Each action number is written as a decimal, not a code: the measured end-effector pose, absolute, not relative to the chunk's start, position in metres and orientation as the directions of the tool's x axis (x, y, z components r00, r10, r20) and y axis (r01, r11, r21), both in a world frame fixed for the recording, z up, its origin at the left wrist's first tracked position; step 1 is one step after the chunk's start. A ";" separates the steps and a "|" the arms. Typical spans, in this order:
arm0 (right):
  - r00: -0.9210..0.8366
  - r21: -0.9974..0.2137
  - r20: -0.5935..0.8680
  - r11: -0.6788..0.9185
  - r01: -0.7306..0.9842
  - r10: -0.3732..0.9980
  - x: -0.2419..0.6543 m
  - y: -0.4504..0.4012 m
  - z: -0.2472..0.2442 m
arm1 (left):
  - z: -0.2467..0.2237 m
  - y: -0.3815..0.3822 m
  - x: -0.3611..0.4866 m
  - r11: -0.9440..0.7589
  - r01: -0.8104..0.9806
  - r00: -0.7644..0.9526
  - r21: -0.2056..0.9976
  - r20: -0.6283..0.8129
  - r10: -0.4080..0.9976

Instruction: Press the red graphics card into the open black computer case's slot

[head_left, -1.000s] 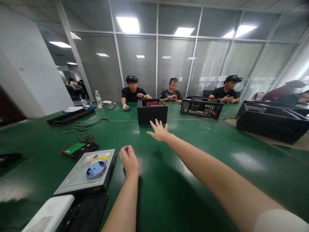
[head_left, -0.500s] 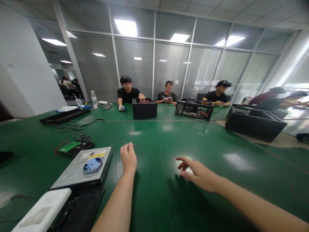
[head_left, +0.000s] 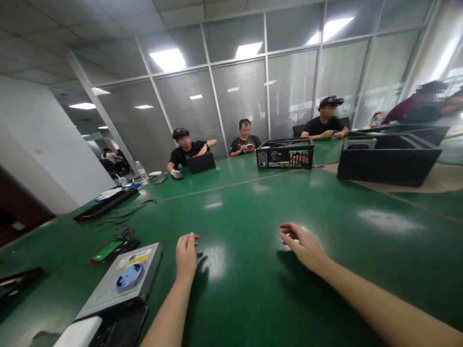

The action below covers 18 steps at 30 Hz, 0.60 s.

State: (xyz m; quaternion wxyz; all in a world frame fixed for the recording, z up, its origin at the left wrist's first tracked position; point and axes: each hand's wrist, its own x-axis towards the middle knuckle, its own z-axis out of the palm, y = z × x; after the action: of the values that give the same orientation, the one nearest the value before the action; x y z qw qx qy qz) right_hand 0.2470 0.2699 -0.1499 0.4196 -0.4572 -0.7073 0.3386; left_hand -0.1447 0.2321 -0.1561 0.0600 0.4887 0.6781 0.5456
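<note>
My left hand (head_left: pixel 186 256) hovers over the green table (head_left: pixel 238 270), fingers loosely bent and holding nothing that I can see. To its left lies a silver optical drive (head_left: pixel 108 284) with a roll of tape (head_left: pixel 130 276) on top. My right hand (head_left: pixel 304 246) is out to the right above the table, its thumb and fingers apart with nothing between them. A pale patch, perhaps a light reflection, shows behind that hand.
Left of the drive lies a green circuit board (head_left: pixel 110 251) with wires. A white box-like item (head_left: pixel 80 332) is at the lower left. Across the table, co-workers sit by an open computer case (head_left: pixel 285 155) and a black case (head_left: pixel 387 161). A water bottle (head_left: pixel 142 174) stands far left.
My view has tilted. My hands are farther apart, the right one shifted rightward. Across the table, a co-worker has tipped a black box over to one side.
</note>
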 end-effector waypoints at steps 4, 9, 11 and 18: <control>-0.298 -0.862 0.289 0.383 0.331 0.910 0.239 0.262 -0.147 | -0.155 0.232 -0.142 -0.069 0.620 -0.478 0.782 0.446 0.757; -0.332 -0.840 0.314 0.423 0.340 0.890 0.236 0.258 -0.138 | -0.154 0.232 -0.140 -0.053 0.648 -0.449 0.760 0.437 0.779; -0.322 -0.840 0.322 0.425 0.337 0.890 0.236 0.260 -0.137 | -0.154 0.232 -0.141 -0.049 0.653 -0.438 0.756 0.430 0.790; -0.351 -0.830 0.340 0.454 0.324 0.873 0.235 0.258 -0.139 | -0.146 0.230 -0.130 -0.025 0.841 -0.342 0.540 0.569 0.748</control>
State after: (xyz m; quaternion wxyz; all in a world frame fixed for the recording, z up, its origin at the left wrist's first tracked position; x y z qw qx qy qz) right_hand 0.2354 0.2582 -0.1390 0.4063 -0.3992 -0.7495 0.3373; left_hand -0.1296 0.2297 -0.1458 -0.0541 0.5709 0.6960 0.4321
